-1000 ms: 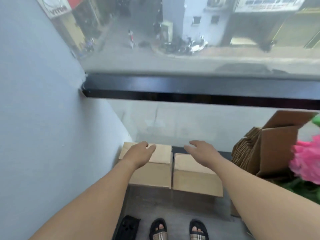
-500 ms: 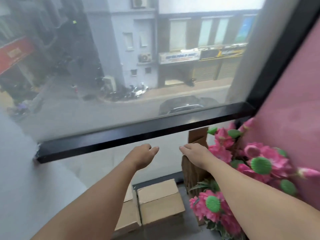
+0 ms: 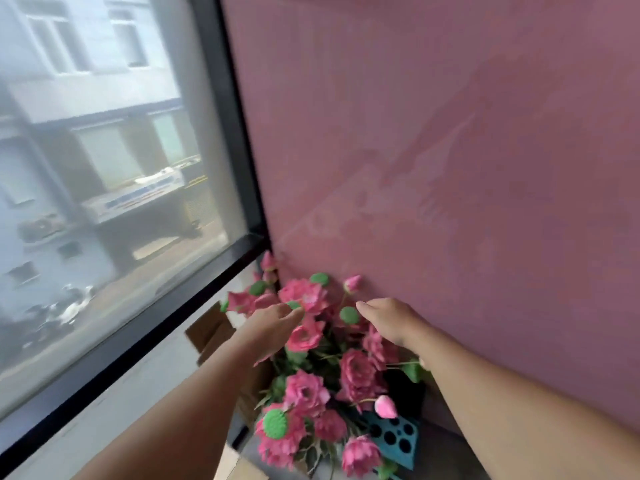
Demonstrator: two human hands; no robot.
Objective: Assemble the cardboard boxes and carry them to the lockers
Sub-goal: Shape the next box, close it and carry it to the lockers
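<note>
Cardboard boxes [image 3: 211, 332] show only in part here: a brown flap stands up behind the left forearm, low against the wall under the window [image 3: 104, 168], and a pale corner of another piece of cardboard [image 3: 239, 465] peeks out at the bottom edge, beneath the flowers. More of the stack may sit behind the blooms, but that is hidden.

Both arms are stretched forward over a bunch of pink artificial flowers [image 3: 311, 386] with green seed pods, which stands in the corner where the window frame meets the pink wall [image 3: 450, 150]. The left hand [image 3: 273, 322] is held flat with the fingers together and roughly straight, the tips level with a blossom; whether they touch it I cannot tell. It holds nothing. The right hand [image 3: 388, 320] hangs over the flowers just beside the wall, fingers loosely bent, and nothing is in it either.

What matters for the next reach is that the cardboard lies down and to the left of both hands, on the window side of the flowers. The upright flap sits just under the left forearm, so the left hand is clearly the nearer; the right would have to cross over the blooms to get there. The flap's long edge seems to run upward and slightly away from the person, so I judge a grasp from above along its top edge would suit, with the flower stems a likely snag.
</note>
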